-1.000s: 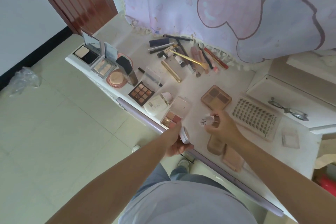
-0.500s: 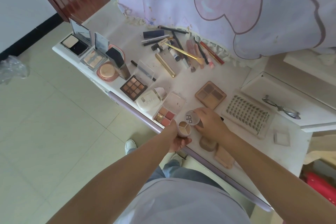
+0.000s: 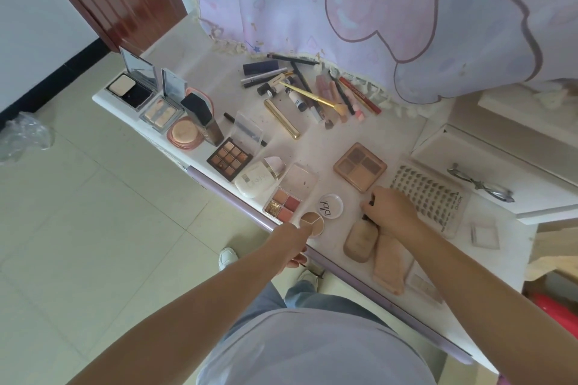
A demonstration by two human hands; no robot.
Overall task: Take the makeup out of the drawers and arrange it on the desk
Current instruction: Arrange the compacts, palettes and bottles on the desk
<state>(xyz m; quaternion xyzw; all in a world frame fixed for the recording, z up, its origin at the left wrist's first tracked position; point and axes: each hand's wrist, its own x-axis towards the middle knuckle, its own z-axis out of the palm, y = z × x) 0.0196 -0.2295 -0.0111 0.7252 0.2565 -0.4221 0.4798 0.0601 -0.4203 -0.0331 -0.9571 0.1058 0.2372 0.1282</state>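
Left hand (image 3: 297, 239) grips the open concealer pot (image 3: 312, 222) at the desk (image 3: 319, 147) front edge, its clear lid (image 3: 330, 206) just beside. Right hand (image 3: 387, 212) fingers pinch a small dark item over the beige compact (image 3: 359, 242)

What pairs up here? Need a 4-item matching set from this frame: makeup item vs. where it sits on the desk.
Items:
1. gold tube
2. nine-pan palette
3. round clear lid
4. lash tray

Places:
A. beside the right hand, right end
B. beside the three-shade pot
C. below the pencil pile
D. left of the white compact

Pairs: 1-C, 2-D, 3-B, 4-A
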